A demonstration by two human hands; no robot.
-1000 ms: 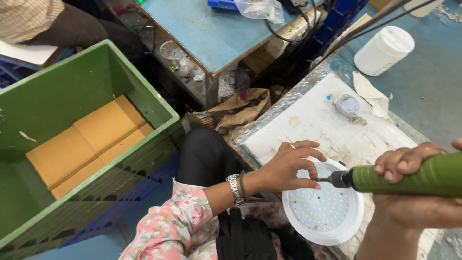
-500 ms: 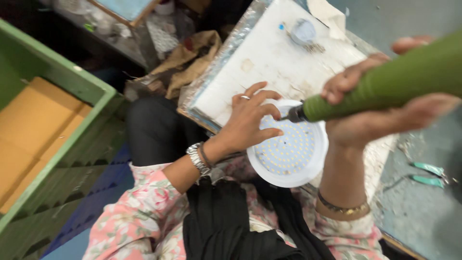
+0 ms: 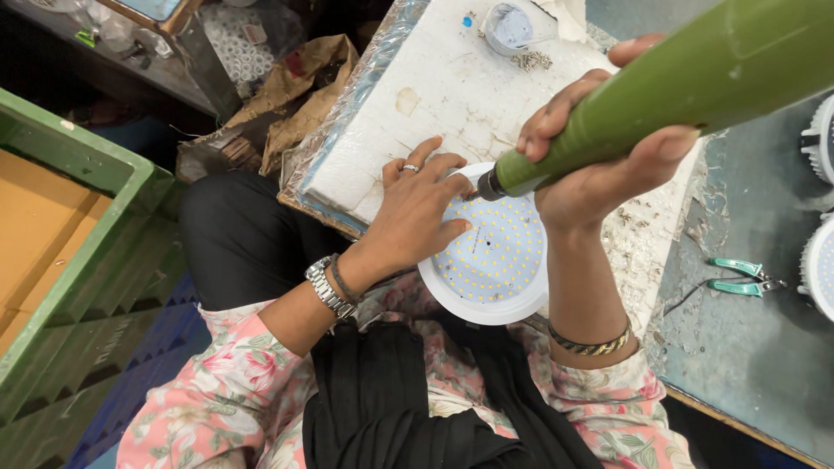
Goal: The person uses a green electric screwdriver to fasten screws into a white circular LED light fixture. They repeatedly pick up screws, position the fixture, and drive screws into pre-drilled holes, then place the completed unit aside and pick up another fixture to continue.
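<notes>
Seen from above: the left hand [image 3: 417, 217] presses spread fingers on a round white LED lamp [image 3: 495, 260] at the near edge of a white foam board [image 3: 452, 87]. The right hand [image 3: 599, 156] grips a green electric screwdriver [image 3: 660, 95], tip at the lamp's rim. Fastening looks underway, unfinished; loose screws [image 3: 530, 59] wait at the far edge.

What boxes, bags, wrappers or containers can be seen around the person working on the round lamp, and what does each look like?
Green crate: far left, rectangular plastic, holding flat brown cardboard.
Brown paper bag: crumpled, left of the white board.
Clear bag: top, filled with small white rings.
Small round tub: clear, top of the white board.
No screens or signs show.
</notes>
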